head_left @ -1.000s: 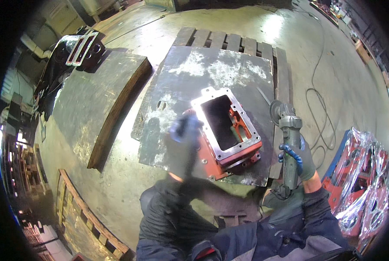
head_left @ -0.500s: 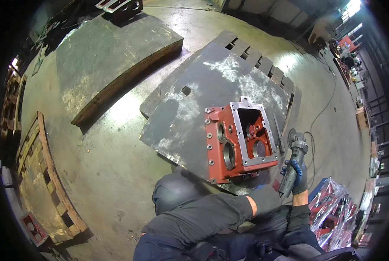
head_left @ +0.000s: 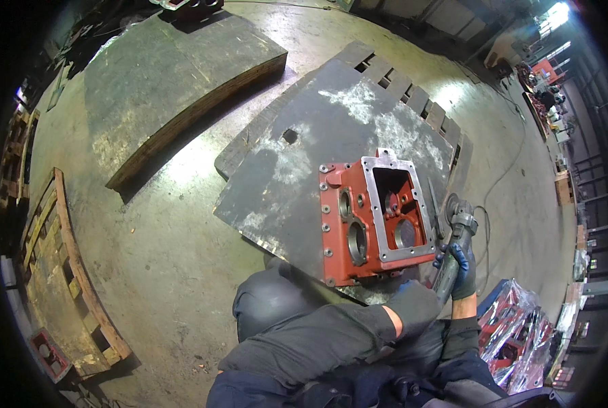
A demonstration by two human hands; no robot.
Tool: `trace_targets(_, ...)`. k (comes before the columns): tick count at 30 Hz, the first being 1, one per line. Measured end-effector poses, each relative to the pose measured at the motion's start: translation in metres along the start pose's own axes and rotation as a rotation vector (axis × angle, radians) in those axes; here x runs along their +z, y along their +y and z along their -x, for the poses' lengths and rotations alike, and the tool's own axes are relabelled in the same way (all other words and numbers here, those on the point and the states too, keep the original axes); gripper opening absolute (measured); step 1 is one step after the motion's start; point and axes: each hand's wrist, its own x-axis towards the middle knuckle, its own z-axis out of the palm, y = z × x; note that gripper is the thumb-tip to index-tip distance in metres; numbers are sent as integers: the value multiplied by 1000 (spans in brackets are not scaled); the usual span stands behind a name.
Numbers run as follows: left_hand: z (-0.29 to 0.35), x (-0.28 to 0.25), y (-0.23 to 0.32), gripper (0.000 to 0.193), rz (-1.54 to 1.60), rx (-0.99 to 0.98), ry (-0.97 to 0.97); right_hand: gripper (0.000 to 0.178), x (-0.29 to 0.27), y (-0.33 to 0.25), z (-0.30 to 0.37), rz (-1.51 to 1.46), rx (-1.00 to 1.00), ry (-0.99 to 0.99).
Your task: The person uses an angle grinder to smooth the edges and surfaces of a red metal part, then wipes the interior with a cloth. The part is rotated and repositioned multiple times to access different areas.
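Observation:
A red cast housing (head_left: 348,228) with a bare-metal rim around its open top stands on a dark steel plate (head_left: 331,129), which lies on a wooden pallet (head_left: 419,102). My right hand (head_left: 462,268), in a dark blue glove, grips the body of a grey angle grinder (head_left: 455,234); the grinder's disc is just right of the housing's rim. My left hand (head_left: 414,306), in a grey glove, reaches across my body to the grinder's rear end, below the housing's near corner. Its fingers are hidden, so its grip is unclear.
A second steel plate (head_left: 174,68) on timber lies at the upper left. A wooden pallet (head_left: 66,272) sits at the left. Plastic-wrapped red parts (head_left: 521,326) are stacked at the lower right. A cable (head_left: 504,173) trails over the concrete floor. A thin rod (head_left: 433,204) lies beside the housing.
My left hand has dropped from in front of the housing down to the grinder's rear. My view has swung left. The grinder has edged closer to the housing's rim.

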Motion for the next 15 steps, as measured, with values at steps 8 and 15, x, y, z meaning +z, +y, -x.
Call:
trace_targets(8, -21, -5, -5, 43, 187, -247, 31, 35, -8, -5, -1, -38, -22, -3)
trace_targets(15, -53, 7, -3, 71, 373, -543, 224, 29, -8, -16, 14, -135, -5, 63)
